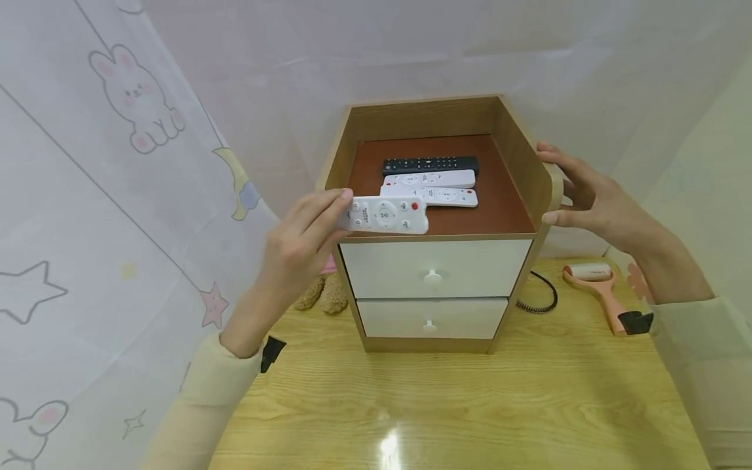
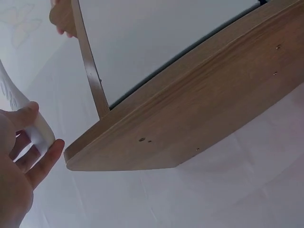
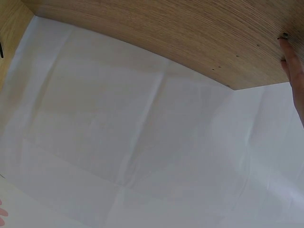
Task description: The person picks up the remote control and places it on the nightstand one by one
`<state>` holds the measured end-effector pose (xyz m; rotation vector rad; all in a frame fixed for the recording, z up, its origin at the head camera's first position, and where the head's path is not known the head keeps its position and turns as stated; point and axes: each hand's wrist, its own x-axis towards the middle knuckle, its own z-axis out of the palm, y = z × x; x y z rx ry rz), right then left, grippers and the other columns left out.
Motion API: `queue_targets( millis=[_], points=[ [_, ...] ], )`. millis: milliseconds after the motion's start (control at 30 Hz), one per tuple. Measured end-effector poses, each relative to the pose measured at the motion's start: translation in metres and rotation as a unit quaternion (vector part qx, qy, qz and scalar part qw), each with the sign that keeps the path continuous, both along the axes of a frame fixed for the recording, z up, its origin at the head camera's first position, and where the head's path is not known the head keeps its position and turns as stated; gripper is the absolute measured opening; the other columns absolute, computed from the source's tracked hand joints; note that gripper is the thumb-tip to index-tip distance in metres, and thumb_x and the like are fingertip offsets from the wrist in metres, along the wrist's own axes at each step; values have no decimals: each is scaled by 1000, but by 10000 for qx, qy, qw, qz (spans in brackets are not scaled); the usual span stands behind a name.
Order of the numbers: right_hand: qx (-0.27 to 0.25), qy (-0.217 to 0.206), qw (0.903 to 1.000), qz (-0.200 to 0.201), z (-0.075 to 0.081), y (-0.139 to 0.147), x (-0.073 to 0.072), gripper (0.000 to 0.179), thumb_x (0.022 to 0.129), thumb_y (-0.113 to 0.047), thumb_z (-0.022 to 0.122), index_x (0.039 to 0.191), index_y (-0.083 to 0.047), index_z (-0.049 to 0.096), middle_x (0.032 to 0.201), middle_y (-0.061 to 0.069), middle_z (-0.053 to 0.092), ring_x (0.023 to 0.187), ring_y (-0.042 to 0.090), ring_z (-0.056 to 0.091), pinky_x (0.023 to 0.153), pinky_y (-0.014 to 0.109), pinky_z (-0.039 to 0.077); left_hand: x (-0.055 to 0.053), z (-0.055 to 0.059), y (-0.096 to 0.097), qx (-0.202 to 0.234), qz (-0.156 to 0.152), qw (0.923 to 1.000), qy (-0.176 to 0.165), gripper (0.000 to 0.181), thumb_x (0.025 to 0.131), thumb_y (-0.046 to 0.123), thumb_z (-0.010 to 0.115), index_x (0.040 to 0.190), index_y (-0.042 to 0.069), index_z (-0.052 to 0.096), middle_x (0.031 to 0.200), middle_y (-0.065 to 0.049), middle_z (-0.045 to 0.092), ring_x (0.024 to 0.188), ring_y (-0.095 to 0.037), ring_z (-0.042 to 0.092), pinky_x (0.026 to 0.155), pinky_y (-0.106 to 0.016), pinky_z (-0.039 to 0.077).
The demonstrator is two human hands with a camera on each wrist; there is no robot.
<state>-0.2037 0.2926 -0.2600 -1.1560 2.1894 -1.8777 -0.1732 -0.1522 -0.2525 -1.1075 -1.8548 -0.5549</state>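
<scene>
A small wooden cabinet (image 1: 523, 183) with two white drawers (image 1: 435, 271) stands on the table. Its open top has a reddish-brown floor where a black remote (image 1: 431, 164) and two white remotes (image 1: 435, 186) lie side by side. My left hand (image 1: 329, 212) pinches a third white remote (image 1: 388, 214) by its left end, over the front left edge of the top. The left wrist view shows that hand (image 2: 28, 147) on the remote (image 2: 35, 126) beside the cabinet's side panel (image 2: 204, 109). My right hand (image 1: 572, 189) lies with straight fingers against the cabinet's right wall; one fingertip (image 3: 294, 71) touches the wood (image 3: 180, 38).
A pink lint roller (image 1: 599, 287) and a black coiled cable (image 1: 540, 297) lie right of the cabinet. A brown plush toy (image 1: 323, 297) sits behind its left side. A bunny-print curtain (image 1: 117, 163) hangs at left. Bare tabletop (image 1: 446, 405) spreads in front.
</scene>
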Motion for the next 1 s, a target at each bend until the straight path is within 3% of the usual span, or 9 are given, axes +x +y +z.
queue_targets(
  millis=[167,467,667,1000],
  points=[
    [-54,1,9999,96,0,0,0,87,80,30,51,153,-7,21,162,2,2,142,24,23,101,17,40,-4,8,15,-393,-77,9992,19,43,84,0,71,126,-3,61,122,-15,62,113,-29,57,96,-34,50],
    [24,0,10000,-2,0,-1,1,87,81,29,52,153,-8,21,162,2,3,142,24,23,100,17,40,-21,3,33,-1406,447,9890,-127,41,85,5,72,124,1,63,121,-13,64,112,-26,57,77,-36,58],
    [-1,-33,10000,-17,0,0,1,87,81,29,52,153,-8,21,162,1,3,140,23,27,99,18,41,-30,-4,40,-1679,651,9823,-522,37,87,9,71,123,3,64,119,-10,65,113,-24,57,69,-35,59],
    [-79,-2,9999,72,-2,0,-1,88,80,30,51,153,-7,21,162,2,3,140,23,26,100,18,41,-36,-2,46,-1929,704,9744,-910,35,90,15,68,123,4,64,123,-9,64,114,-23,56,62,-35,59]
  ],
)
